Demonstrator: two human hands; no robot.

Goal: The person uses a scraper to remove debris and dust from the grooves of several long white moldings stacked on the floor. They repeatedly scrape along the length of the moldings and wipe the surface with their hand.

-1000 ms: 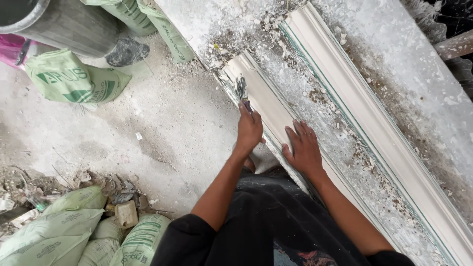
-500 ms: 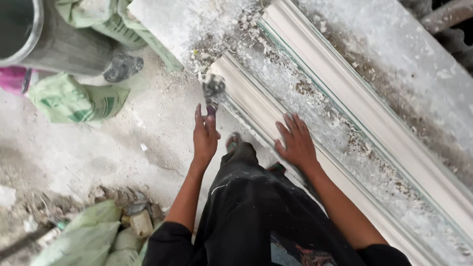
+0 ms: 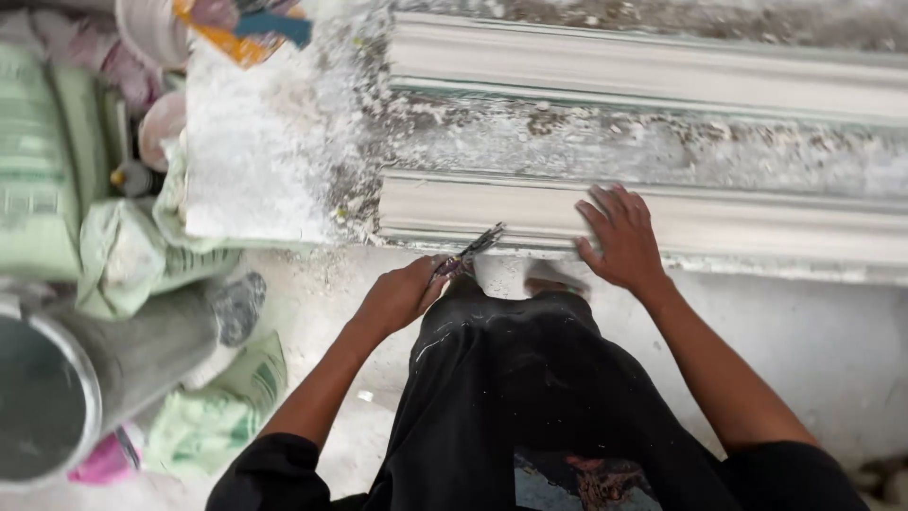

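Plaster moulding (image 3: 530, 213) now lies under flat, spread right-hand fingers (image 3: 605, 203), while left fingers (image 3: 430, 274), shifted to its near edge, pinch a small scraper (image 3: 476, 248).

Black short-sleeved top, black trousers flecked with white dust, bare forearms, bare left hand (image 3: 397, 298), bare right hand (image 3: 619, 241)

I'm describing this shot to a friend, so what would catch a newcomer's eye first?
Two long white mouldings lie side by side on a plaster-crusted bench, filling the top. The right hand lies flat on the nearer one, while the left hand holds a small tool at its front edge. Green sacks are piled at left.
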